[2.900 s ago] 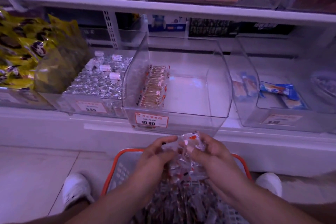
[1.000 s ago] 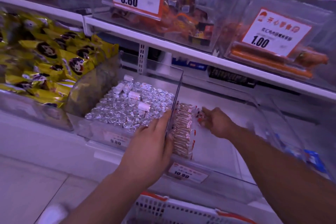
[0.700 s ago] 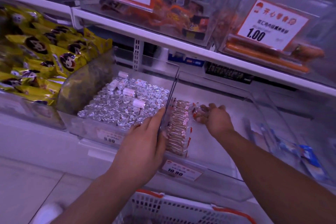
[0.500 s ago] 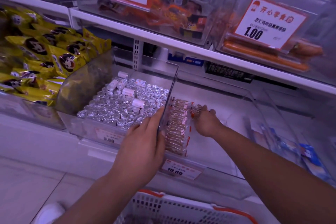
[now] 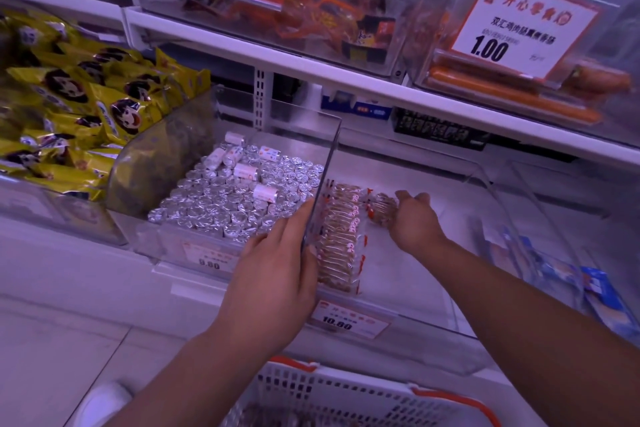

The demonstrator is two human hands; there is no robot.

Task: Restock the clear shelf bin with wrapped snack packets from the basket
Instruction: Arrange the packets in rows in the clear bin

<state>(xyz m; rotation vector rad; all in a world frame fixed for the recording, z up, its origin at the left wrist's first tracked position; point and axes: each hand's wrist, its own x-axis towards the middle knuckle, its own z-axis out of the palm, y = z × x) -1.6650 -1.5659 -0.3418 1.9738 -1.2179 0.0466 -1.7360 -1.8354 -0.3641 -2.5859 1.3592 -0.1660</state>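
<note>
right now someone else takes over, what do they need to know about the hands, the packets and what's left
Left hand: open, fingers pressed flat on the clear bin's left wall.
Right hand: inside the bin, gripping a few snack packets beside the row.
Done: one row of packets stands along the left wall.
Left: set these down, then fill the bare rest of the bin from the basket below.

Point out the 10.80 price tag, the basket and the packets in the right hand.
10.80 price tag (image 5: 349, 319): head view, its middle.
Basket (image 5: 446, 396): head view, orange rim.
Packets (image 5: 382, 208): head view, wrapped bundle beside the fingers.
</note>
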